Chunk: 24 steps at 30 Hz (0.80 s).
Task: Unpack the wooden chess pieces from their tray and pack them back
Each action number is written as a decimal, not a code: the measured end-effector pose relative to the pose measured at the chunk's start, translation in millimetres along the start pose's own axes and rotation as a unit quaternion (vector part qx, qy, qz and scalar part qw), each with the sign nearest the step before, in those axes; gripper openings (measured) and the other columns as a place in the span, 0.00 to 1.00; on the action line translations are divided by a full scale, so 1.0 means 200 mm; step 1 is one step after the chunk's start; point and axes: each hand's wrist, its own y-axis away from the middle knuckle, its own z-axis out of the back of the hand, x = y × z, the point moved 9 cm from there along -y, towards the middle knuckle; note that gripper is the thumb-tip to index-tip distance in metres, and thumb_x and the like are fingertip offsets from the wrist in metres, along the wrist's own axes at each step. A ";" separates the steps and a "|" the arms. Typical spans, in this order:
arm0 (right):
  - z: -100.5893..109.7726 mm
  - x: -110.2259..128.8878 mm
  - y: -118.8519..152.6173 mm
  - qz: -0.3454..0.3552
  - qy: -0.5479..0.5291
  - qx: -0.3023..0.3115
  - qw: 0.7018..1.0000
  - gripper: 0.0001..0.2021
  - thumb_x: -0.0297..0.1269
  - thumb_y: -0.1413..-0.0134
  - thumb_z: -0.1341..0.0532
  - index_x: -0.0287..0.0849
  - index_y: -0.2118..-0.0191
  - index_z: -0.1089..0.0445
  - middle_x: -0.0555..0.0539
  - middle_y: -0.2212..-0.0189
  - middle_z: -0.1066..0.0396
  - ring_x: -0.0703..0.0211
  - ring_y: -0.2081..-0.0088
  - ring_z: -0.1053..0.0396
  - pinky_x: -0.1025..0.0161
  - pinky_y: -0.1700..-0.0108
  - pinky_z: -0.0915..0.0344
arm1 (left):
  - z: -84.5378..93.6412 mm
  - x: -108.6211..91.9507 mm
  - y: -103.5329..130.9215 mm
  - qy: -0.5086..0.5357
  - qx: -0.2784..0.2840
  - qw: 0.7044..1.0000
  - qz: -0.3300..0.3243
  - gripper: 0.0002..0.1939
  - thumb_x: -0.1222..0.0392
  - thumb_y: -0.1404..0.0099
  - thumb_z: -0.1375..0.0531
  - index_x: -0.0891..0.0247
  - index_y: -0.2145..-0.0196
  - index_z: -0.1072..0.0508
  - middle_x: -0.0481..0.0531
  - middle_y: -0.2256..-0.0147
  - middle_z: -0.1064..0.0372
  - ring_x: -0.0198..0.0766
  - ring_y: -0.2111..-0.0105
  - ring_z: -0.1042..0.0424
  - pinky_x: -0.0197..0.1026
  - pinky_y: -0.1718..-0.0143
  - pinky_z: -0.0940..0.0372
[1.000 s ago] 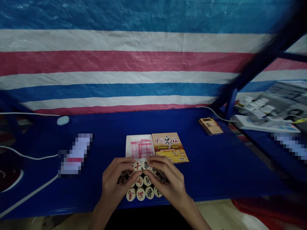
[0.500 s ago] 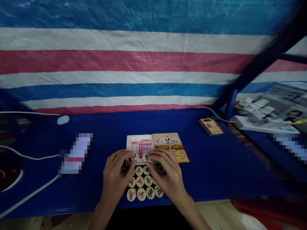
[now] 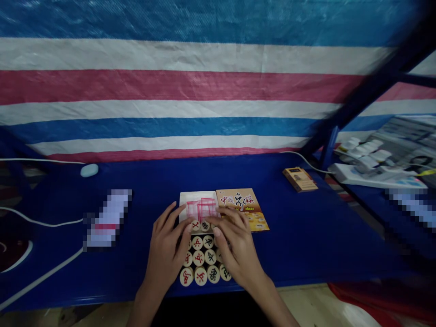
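Note:
Two round Chinese chess pieces show between my hands at the near edge of a shallow white box tray [image 3: 184, 197]: a red-marked piece [image 3: 195, 225] and a black-marked piece [image 3: 205, 225]. My left hand [image 3: 166, 247] has its thumb and index finger against the left side of this pair, its other fingers spread over the box. From the right, my right hand [image 3: 238, 247] presses its thumb and index finger in the same way. Below them, rows of stacked pieces [image 3: 200, 275] stand on the blue table, red on the left and black on the right, partly covered by my hands.
A Chinese chess box lid [image 3: 238, 200] lies right of the tray. Farther right is a small brown box [image 3: 299, 179]. On the left are a blurred phone [image 3: 111, 218], white cables and a pale blue case [image 3: 89, 170]. A power strip [image 3: 374, 176] sits at the right.
My hands have brought the red and black pieces closer together, so they sit side by side between my fingertips. The left fingers have spread more. The stacked rows have not moved.

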 end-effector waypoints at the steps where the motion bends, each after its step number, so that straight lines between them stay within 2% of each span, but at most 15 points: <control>1: 0.00 0.00 0.00 -0.001 -0.003 0.006 1.000 0.14 0.32 0.31 0.48 0.48 0.47 0.29 0.49 0.54 0.23 0.49 0.40 0.37 0.44 0.39 0.46 | 0.00 0.00 0.00 0.001 0.002 1.000 0.002 0.14 0.61 0.25 0.47 0.53 0.47 0.27 0.47 0.36 0.36 0.48 0.32 0.46 0.60 0.37 0.42; 6: -0.01 -0.01 0.00 -0.003 -0.006 0.008 1.000 0.15 0.33 0.31 0.49 0.48 0.46 0.29 0.49 0.55 0.23 0.50 0.40 0.37 0.44 0.38 0.46 | 0.02 0.01 0.01 0.012 -0.009 1.000 0.015 0.14 0.61 0.25 0.48 0.53 0.47 0.27 0.47 0.36 0.36 0.46 0.32 0.46 0.59 0.36 0.42; 12: 0.00 -0.01 0.01 -0.001 -0.008 0.005 1.000 0.16 0.33 0.30 0.49 0.49 0.45 0.29 0.49 0.54 0.23 0.50 0.40 0.37 0.44 0.38 0.46 | 0.02 -0.02 0.01 -0.019 -0.014 1.000 -0.012 0.14 0.62 0.26 0.46 0.54 0.47 0.26 0.48 0.35 0.39 0.49 0.31 0.48 0.59 0.37 0.42; 16: -0.01 -0.02 0.01 -0.008 -0.008 0.008 1.000 0.18 0.33 0.30 0.50 0.50 0.40 0.32 0.49 0.54 0.23 0.50 0.40 0.37 0.44 0.39 0.45 | 0.02 -0.03 0.01 -0.028 -0.017 0.999 -0.018 0.14 0.62 0.26 0.46 0.55 0.47 0.26 0.49 0.34 0.39 0.50 0.31 0.48 0.60 0.37 0.41; 21: -0.03 -0.02 0.01 -0.016 -0.023 0.021 0.999 0.19 0.34 0.29 0.50 0.51 0.38 0.33 0.49 0.53 0.23 0.50 0.40 0.37 0.42 0.38 0.46 | 0.03 -0.01 0.01 0.022 -0.021 1.000 -0.005 0.14 0.63 0.26 0.47 0.54 0.48 0.26 0.49 0.36 0.37 0.48 0.32 0.46 0.60 0.36 0.42; 24: 0.00 -0.03 0.02 -0.020 -0.032 0.004 0.999 0.18 0.34 0.29 0.50 0.51 0.41 0.30 0.48 0.52 0.23 0.49 0.40 0.37 0.42 0.40 0.43 | 0.09 0.00 0.01 0.069 -0.061 0.996 0.011 0.13 0.65 0.26 0.47 0.55 0.51 0.25 0.50 0.41 0.32 0.47 0.35 0.41 0.59 0.37 0.39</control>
